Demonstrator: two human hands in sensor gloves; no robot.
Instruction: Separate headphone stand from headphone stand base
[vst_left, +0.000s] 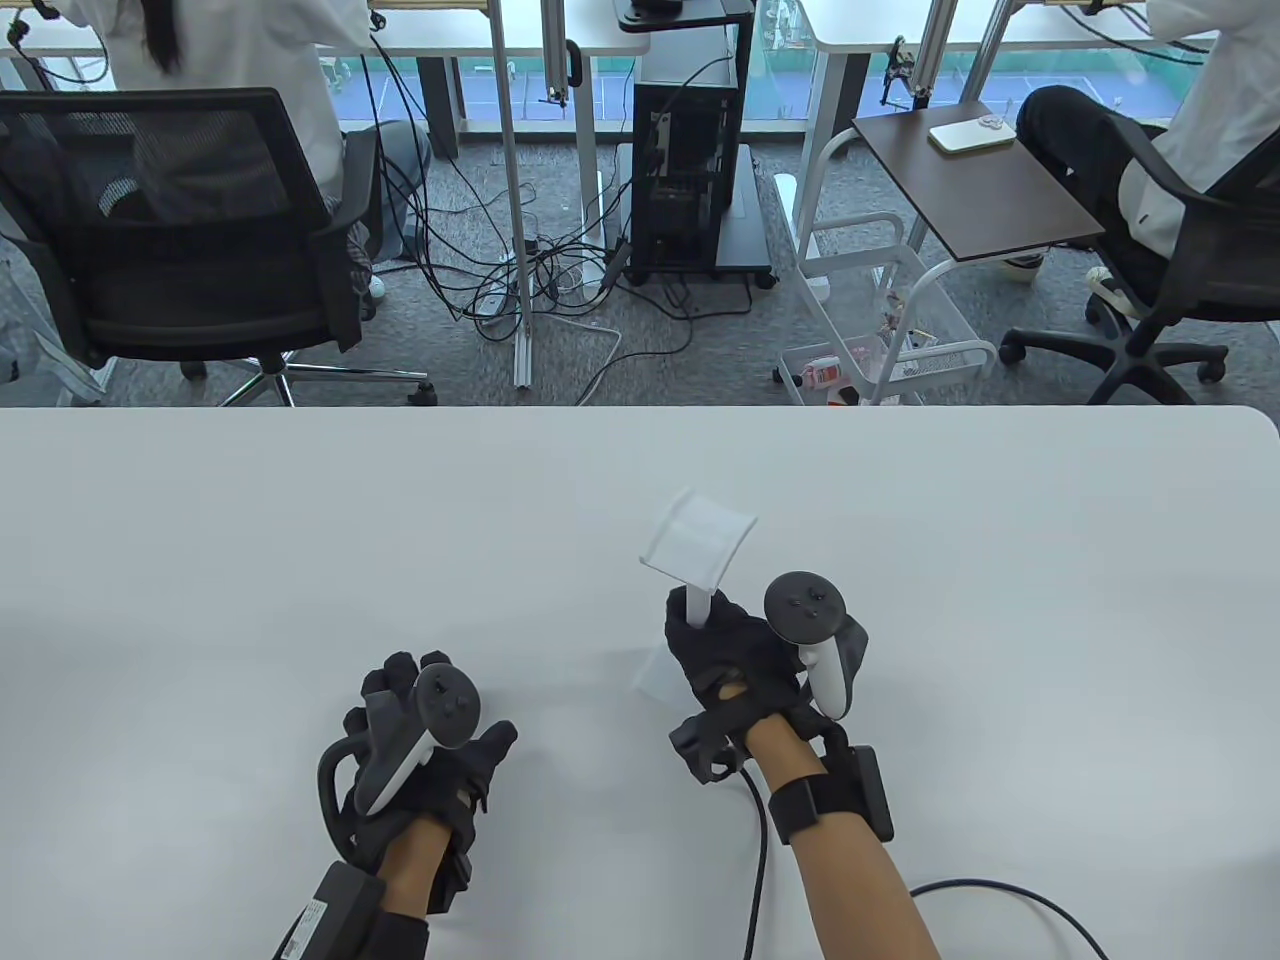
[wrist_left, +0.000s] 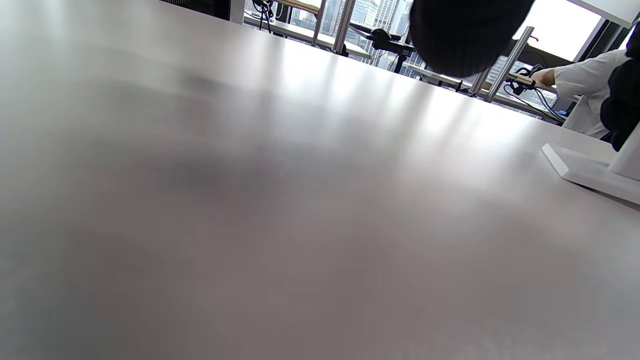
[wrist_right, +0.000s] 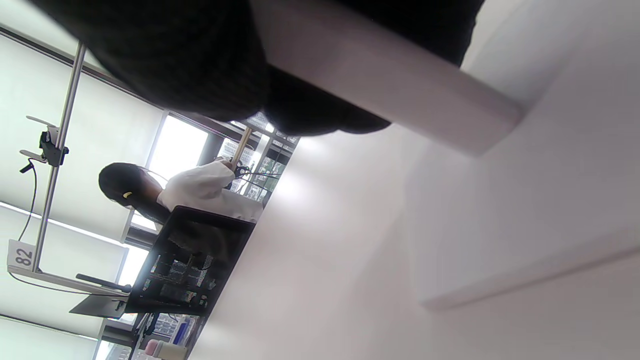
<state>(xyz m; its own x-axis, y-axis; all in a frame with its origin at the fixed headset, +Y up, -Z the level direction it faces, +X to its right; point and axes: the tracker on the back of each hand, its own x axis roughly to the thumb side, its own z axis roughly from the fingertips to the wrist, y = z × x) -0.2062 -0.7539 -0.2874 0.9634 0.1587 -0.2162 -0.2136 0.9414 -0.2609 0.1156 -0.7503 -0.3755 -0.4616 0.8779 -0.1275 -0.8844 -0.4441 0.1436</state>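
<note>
A white headphone stand (vst_left: 697, 545) with a curved top rest stands upright on its flat white base (vst_left: 658, 682) on the white table (vst_left: 200, 560). My right hand (vst_left: 735, 650) grips the stand's post just below the top rest. In the right wrist view the post (wrist_right: 390, 85) runs down from my gloved fingers (wrist_right: 175, 65) into the base (wrist_right: 500, 240). My left hand (vst_left: 420, 735) rests on the table to the left of the stand, apart from it and holding nothing. The base's edge shows in the left wrist view (wrist_left: 585, 172).
The table's far edge (vst_left: 640, 408) runs across the middle of the table view. Beyond it stand office chairs (vst_left: 170, 230), a computer cart (vst_left: 695, 150) and a small side table (vst_left: 975, 185). A cable (vst_left: 1000, 890) trails from my right wrist.
</note>
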